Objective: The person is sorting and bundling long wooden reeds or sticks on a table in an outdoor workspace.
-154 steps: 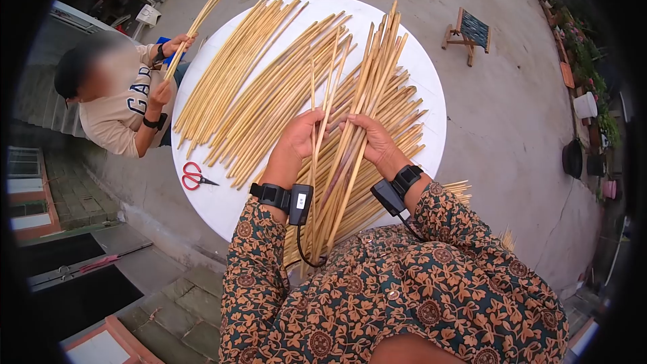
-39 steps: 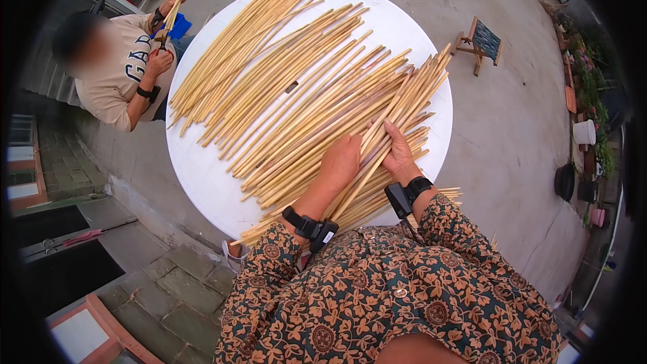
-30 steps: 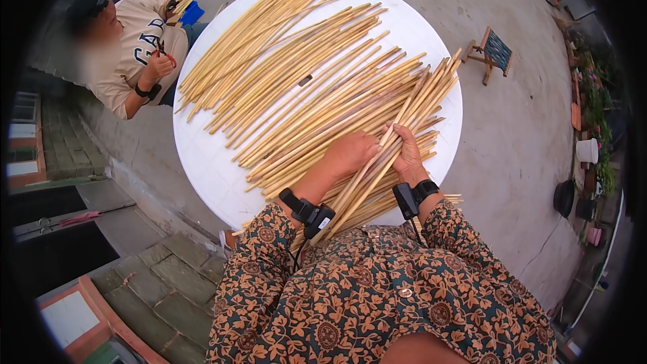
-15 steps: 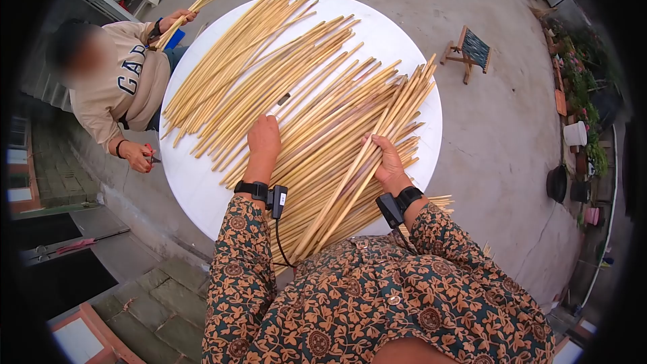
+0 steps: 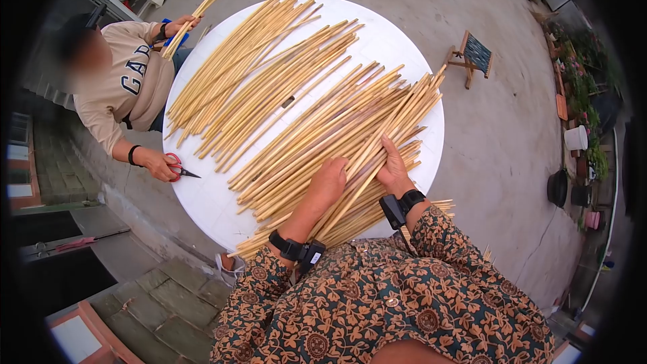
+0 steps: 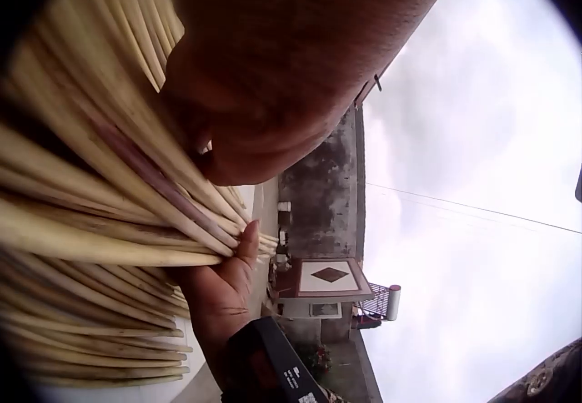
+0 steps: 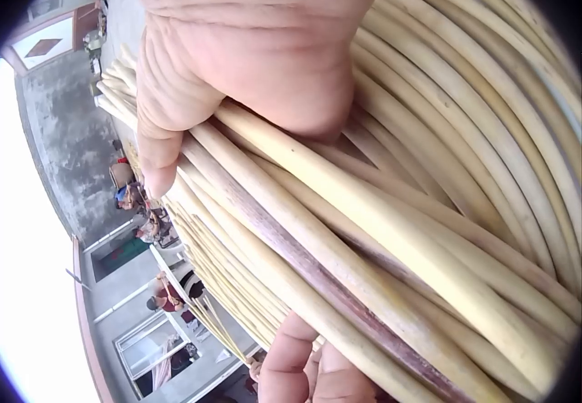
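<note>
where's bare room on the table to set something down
Bare patches: the table's near-left edge, between the scissors and the stalks, and the far-right rim past the stalk tips. The middle and near side, under both hands, are crowded.

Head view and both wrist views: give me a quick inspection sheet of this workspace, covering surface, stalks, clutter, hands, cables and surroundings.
Surface: round white table, mostly covered.
Job's things: pale stalks in a near bundle under the hands; a second spread of stalks on the far side.
Clutter: red-handled scissors at the table edge, held by a second person.
Grips: left hand curls over the near bundle; right hand grips stalks of it.
Cables: wrist camera on the left arm; cable nothing seen.
Surroundings: concrete yard, folding stool, potted plants at right.
</note>
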`<state>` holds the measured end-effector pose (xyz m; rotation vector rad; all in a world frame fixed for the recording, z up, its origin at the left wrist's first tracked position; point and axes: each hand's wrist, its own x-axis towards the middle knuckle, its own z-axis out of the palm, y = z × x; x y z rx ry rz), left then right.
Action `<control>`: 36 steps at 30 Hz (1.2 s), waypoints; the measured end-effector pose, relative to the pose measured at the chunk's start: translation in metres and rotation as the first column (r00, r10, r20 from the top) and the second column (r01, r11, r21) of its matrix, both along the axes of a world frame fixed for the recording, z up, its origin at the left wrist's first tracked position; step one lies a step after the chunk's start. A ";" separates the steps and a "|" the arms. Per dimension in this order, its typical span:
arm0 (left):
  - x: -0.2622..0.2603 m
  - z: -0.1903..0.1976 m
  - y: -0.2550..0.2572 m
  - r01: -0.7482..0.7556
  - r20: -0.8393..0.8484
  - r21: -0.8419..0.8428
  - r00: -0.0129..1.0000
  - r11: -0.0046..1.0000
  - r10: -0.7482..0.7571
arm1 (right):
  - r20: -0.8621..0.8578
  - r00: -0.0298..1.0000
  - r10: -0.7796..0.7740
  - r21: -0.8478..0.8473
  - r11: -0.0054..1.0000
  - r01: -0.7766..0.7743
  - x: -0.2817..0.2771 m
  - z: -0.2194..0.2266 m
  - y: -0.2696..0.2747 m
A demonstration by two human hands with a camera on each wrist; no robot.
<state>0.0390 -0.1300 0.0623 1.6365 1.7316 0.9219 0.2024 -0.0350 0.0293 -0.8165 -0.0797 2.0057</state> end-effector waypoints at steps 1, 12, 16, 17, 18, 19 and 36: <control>0.005 0.000 -0.003 0.004 -0.014 0.022 1.000 1.000 -0.003 | -0.028 1.000 0.004 0.034 0.999 -0.003 0.002 -0.006 0.000; 0.020 -0.005 -0.004 0.172 -0.004 0.000 0.985 0.985 -0.172 | 0.015 0.999 0.030 0.064 0.997 -0.031 0.027 -0.012 -0.004; 0.028 -0.015 0.002 0.147 0.045 -0.066 0.989 0.987 -0.144 | -0.072 0.990 0.121 0.032 0.992 -0.119 0.025 -0.014 0.011; 0.028 -0.015 0.004 0.144 0.048 -0.103 0.989 0.984 -0.139 | -0.092 0.988 0.127 0.048 0.991 -0.123 0.023 -0.014 0.012; 0.029 -0.010 0.005 0.140 0.051 -0.140 0.990 0.980 -0.134 | -0.112 0.985 0.133 0.064 0.990 -0.127 0.024 -0.014 0.013; 0.031 -0.006 0.007 0.137 0.053 -0.177 0.990 0.975 -0.129 | -0.131 0.980 0.150 0.102 0.985 -0.137 0.029 -0.012 0.016; 0.026 0.025 -0.002 0.204 0.012 -0.456 0.975 0.866 -0.224 | -0.058 0.993 0.102 0.164 0.982 -0.091 0.007 0.005 0.000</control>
